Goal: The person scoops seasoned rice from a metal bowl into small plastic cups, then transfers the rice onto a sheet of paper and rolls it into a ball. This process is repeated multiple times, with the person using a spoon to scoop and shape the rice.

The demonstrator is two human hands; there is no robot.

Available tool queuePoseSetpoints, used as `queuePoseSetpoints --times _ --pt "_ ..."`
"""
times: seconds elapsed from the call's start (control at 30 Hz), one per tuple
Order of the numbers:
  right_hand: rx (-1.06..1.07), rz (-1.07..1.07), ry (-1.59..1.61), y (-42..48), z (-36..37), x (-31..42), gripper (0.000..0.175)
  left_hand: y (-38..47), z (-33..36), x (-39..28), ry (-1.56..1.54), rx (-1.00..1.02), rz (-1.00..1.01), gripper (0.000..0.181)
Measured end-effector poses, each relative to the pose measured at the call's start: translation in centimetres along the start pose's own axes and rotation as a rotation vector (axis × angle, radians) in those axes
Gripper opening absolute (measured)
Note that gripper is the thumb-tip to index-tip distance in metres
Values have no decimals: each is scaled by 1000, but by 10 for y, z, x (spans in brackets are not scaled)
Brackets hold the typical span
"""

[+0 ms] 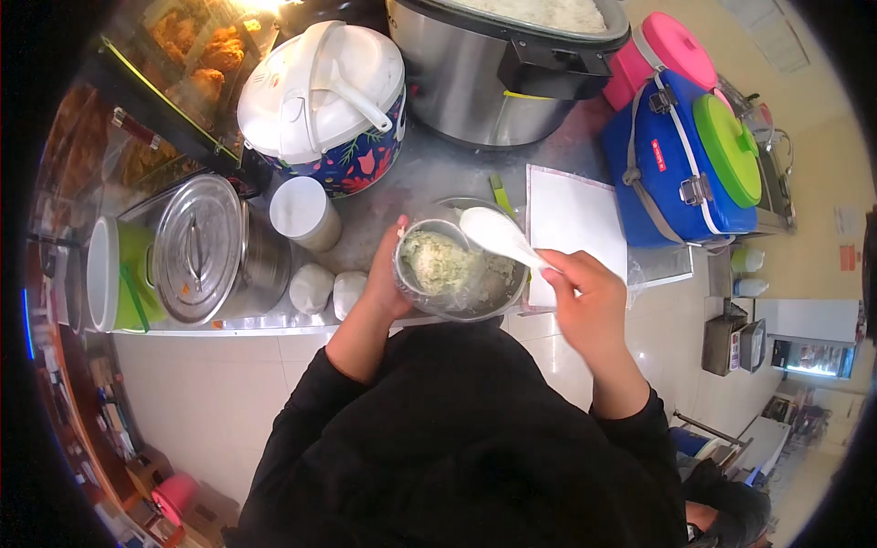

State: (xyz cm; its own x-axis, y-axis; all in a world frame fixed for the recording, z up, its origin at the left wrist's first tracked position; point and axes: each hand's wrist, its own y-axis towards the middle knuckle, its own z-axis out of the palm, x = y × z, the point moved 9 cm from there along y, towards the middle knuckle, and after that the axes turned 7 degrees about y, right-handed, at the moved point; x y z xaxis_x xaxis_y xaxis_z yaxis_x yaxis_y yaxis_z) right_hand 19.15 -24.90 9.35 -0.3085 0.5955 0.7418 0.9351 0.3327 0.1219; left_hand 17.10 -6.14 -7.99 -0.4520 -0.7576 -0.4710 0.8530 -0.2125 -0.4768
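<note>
My left hand (385, 286) grips a small metal bowl (404, 275) by its left side. The bowl is lined with clear plastic and holds a mound of pale greenish rice (438, 262). Between the thumb and fingers of my right hand (590, 294) is the handle of a white rice paddle (495, 231). The paddle's blade is over the bowl's upper right edge; whether they touch is unclear. Beneath and to the right, a wider metal basin (515, 291) has rice stuck to its inside. Two white wrapped balls (312, 288) sit left of my left wrist.
A large rice cooker (466, 75) and a flowered rice container (370, 154) stand behind. A lidded steel pot (267, 267) and a white-lidded canister (318, 226) are at left. White paper sheets (575, 212) and a blue cooler box (627, 195) are right. A person (730, 500) is lower right.
</note>
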Motion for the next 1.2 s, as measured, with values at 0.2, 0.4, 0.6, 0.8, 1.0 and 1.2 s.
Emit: queuePoseSetpoints --times 0.2,0.4,0.6,0.8,1.0,1.2 --pt "237 408 425 -19 57 -73 22 5 5 15 146 72 15 51" --pt "204 267 8 -10 61 -45 20 3 -1 10 283 -73 108 57" --pt "171 342 30 -4 20 -21 18 7 -20 -5 404 -171 256 54" --pt "118 210 10 3 39 -33 19 6 -28 -8 226 -96 231 51" --pt "43 95 -735 11 34 -55 32 -27 -43 -56 385 -257 780 53" --pt "194 10 -595 -12 95 -77 32 -7 -51 -41 281 -297 930 55"
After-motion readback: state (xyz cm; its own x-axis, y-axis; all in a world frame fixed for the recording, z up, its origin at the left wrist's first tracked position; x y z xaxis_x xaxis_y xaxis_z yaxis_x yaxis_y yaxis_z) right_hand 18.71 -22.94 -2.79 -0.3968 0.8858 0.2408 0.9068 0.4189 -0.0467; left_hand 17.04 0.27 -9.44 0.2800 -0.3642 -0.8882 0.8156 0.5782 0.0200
